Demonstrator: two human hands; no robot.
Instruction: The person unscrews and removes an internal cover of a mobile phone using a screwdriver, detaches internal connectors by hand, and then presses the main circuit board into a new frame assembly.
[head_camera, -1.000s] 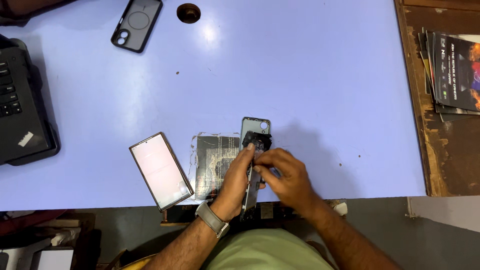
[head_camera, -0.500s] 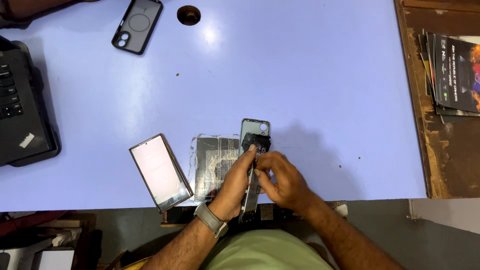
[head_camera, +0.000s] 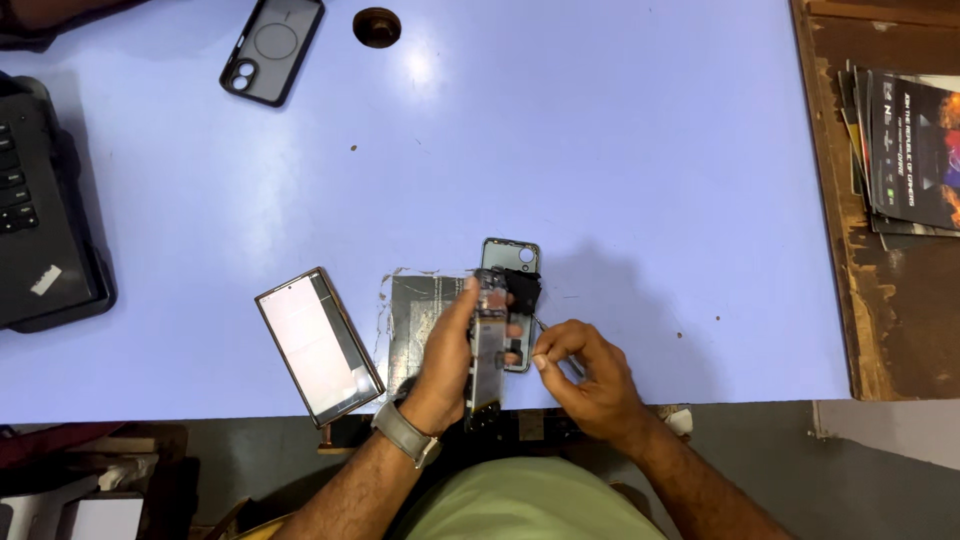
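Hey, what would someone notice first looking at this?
Near the table's front edge, the left hand holds an opened phone frame on edge while the right hand pinches a thin tool beside it. A loose phone screen lies to their left.

Near the desk's (head_camera: 650, 180) front edge, a phone (head_camera: 318, 345) lies left of a panel (head_camera: 415, 325); a laptop (head_camera: 40, 220) sits at the left edge.
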